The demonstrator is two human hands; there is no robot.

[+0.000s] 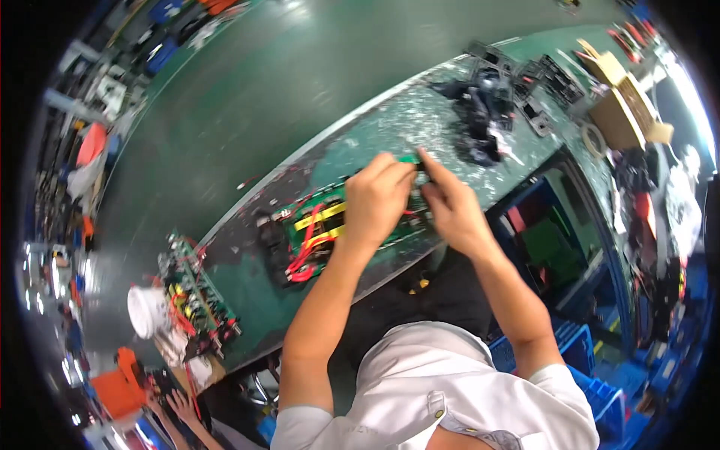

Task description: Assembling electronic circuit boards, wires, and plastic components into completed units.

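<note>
Right, both hands over the green circuit board with yellow and red wires (319, 232): left hand (377, 199) and right hand (450, 202) fingers pinching a small green part (409, 159), seemingly not yet seated.

Two circuit boards (315, 232) (199, 296), one white tape roll (146, 311), two cardboard boxes (622, 112) (604, 67)

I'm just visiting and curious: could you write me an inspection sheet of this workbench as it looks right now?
Surface: green bench top, scuffed and worn.
Job's things: circuit board under both hands; a small green piece at the fingertips.
Clutter: black parts pile; second board; white tub; cardboard box.
Hands: left hand and right hand meet over the board, fingers pinched.
Cables: red and yellow wires on the board.
Surroundings: blue crates; another person's hands.
</note>
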